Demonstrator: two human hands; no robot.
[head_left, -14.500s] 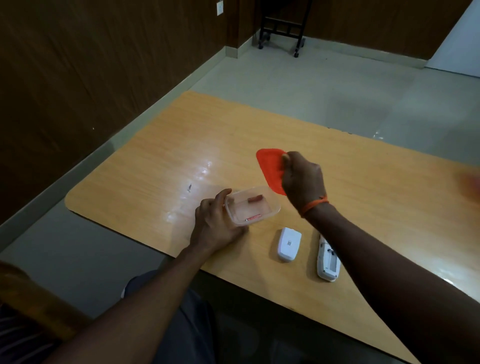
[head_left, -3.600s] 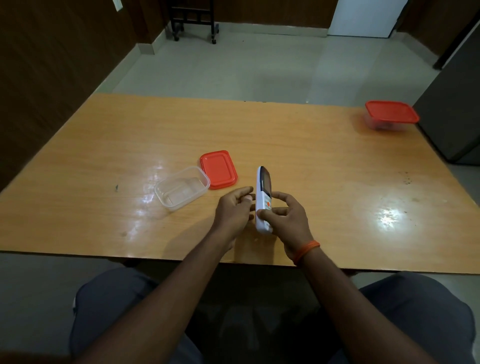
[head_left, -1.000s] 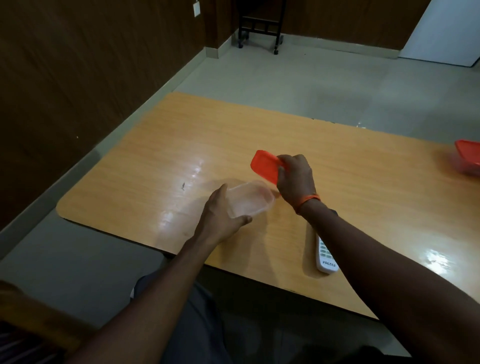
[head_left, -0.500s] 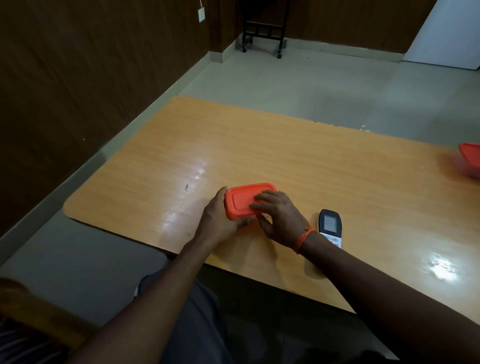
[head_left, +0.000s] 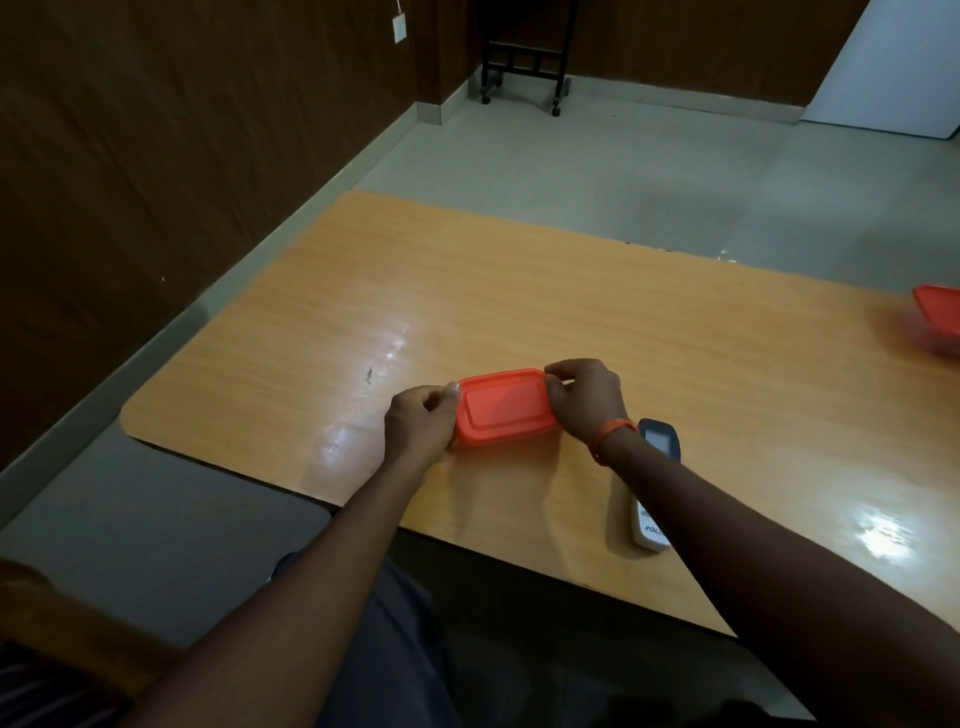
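Note:
A small clear plastic box with an orange lid (head_left: 505, 406) sits on the wooden table (head_left: 519, 291), near its front edge. The lid covers the box, so its inside is hidden. My left hand (head_left: 420, 425) grips the box's left end, thumb on the lid's edge. My right hand (head_left: 586, 397) grips the right end, fingers curled over the lid's rim. An orange band is on my right wrist.
A white remote control (head_left: 653, 493) with a dark screen lies just right of my right forearm, partly hidden by it. A second orange-lidded box (head_left: 939, 317) stands at the table's far right edge. A dark wall runs along the left; a black wheeled stand (head_left: 524, 62) is at the back.
The orange lid, lifted in my right hand a second ago, now lies on the box. My right hand moved from pressing the lid's top to gripping its right end.

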